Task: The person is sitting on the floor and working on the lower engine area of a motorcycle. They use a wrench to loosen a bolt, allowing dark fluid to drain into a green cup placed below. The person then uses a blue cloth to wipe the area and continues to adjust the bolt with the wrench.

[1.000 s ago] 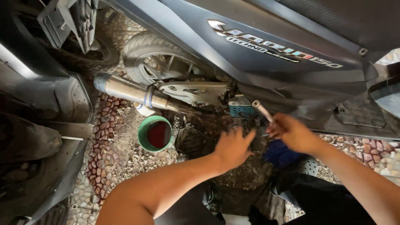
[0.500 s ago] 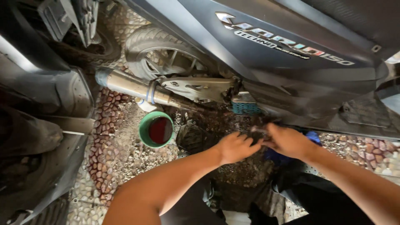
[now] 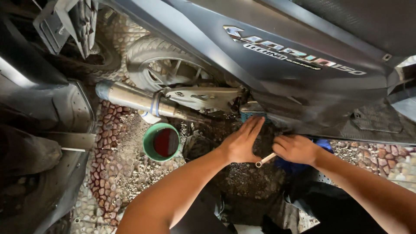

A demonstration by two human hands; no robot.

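At centre right of the frame the right hand (image 3: 295, 148) is clenched around a wrench (image 3: 265, 160), a stiff, thin, likely oil-slick steel bar best gripped mid-shank, while the left hand (image 3: 241, 144) lies flat and empty under the scooter (image 3: 277, 73).

This looks like an outdoor repair spot for motorbikes, a yard or roadside workshop rather than a tidy garage. A dark scooter (image 3: 277, 65) stands over ground paved with reddish pebbles (image 3: 106, 143) and loose grit. Its rear wheel (image 3: 169, 65) and exhaust (image 3: 138, 99) are exposed at working height. A green pot (image 3: 161, 142) of dark red fluid sits on the ground just beside the exhaust. The right hand (image 3: 296, 148) holds a spanner (image 3: 265, 159) under the bodywork. Another bike's panels (image 3: 47, 130) crowd in at the left.
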